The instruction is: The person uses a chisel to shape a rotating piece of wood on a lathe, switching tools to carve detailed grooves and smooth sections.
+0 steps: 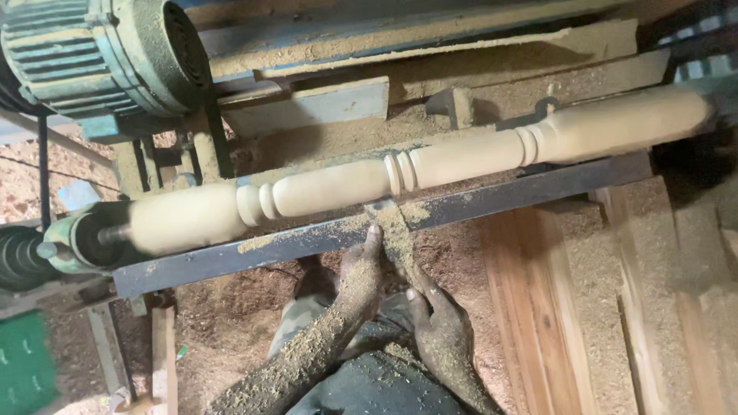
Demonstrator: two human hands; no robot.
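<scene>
A long pale wooden spindle (pixel 330 187) with turned beads and rounded sections is mounted in a lathe and looks blurred from spinning. A flat chisel (pixel 393 230), coated in sawdust, lies across the dark metal tool rest (pixel 507 196) with its tip against the spindle near the middle beads. My left hand (pixel 360 269) presses on the blade at the rest. My right hand (pixel 438 327) grips the tool lower down. Both hands and forearms are covered in sawdust.
A green electric motor (pixel 100 54) sits at the top left, with the lathe's drive end (pixel 73 242) at the left. Wooden planks (pixel 584 307) lie at the right. Sawdust covers the floor and the lathe bed. A green crate (pixel 23 361) stands at the bottom left.
</scene>
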